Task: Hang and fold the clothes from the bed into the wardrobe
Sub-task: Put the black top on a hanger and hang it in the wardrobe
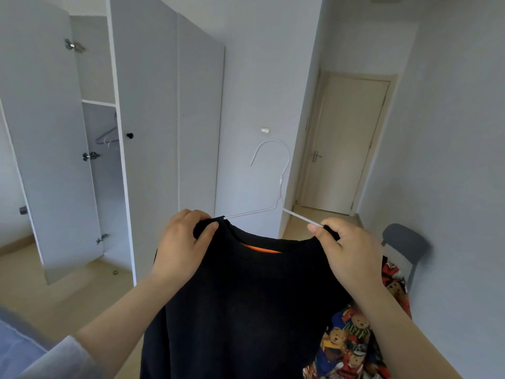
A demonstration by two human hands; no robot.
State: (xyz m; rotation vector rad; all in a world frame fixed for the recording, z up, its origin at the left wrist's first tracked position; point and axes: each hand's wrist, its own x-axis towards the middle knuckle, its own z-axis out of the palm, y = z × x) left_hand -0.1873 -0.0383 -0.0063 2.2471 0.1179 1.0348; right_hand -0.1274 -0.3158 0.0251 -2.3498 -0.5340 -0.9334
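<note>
A black top [240, 302] with an orange inner collar hangs in front of me on a white wire hanger [276, 170], whose hook stands upright above the neckline. My left hand [183, 244] pinches the top's left shoulder over the hanger arm. My right hand [347, 250] pinches the right shoulder where the other hanger arm enters the cloth. The white wardrobe [164, 119] stands at the left with one door [49, 149] swung open, and an empty hanger [108, 136] hangs inside.
A cloth printed with teddy bears [352, 340] lies at the lower right, behind the black top. A grey chair [404, 244] stands by the right wall. A closed cream door [344, 143] is at the back. The bed's blue edge [16, 343] shows at the lower left.
</note>
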